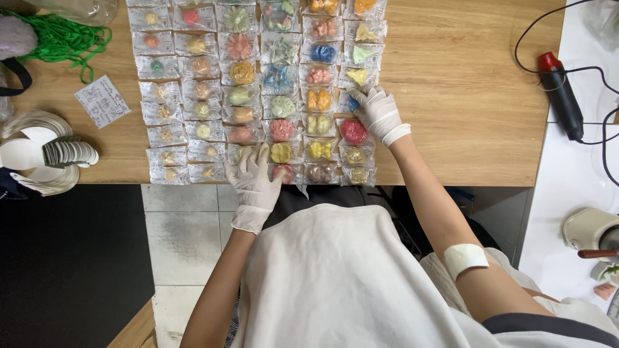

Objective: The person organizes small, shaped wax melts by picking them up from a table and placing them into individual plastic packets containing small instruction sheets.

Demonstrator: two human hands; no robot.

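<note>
Wooden table (464, 96), seen from above. Rows of small clear packets (258, 90) lie flat across it, each holding a moulded coloured piece: flowers, shells, rounds in yellow, pink, green, blue, orange.

Left hand (255, 183), white glove, lies at the near edge of the table over the bottom row. Fingers (248, 161) extended and loosely together, palm down, resting on the packets around the third column; nothing gripped. A yellow piece (280, 153) sits just beside the thumb side, a pinkish one (284, 173) below it touching the hand's edge.

Right hand (377, 111), also gloved, palm down at the right end of the rows. Fingers (362, 96) spread and slightly curled, tips pressing on the packets of the outermost column. A blue piece (353, 103) is partly under the fingertips; cannot tell whether it is pinched or only touched. A red round piece (353, 131) lies just below the palm, close to the thumb.

Right of the table: a black tool with a red tip (560, 93) and its cable. Left edge: green cord (61, 38), a printed paper slip (102, 100), a stack of round white labels (69, 153).
</note>
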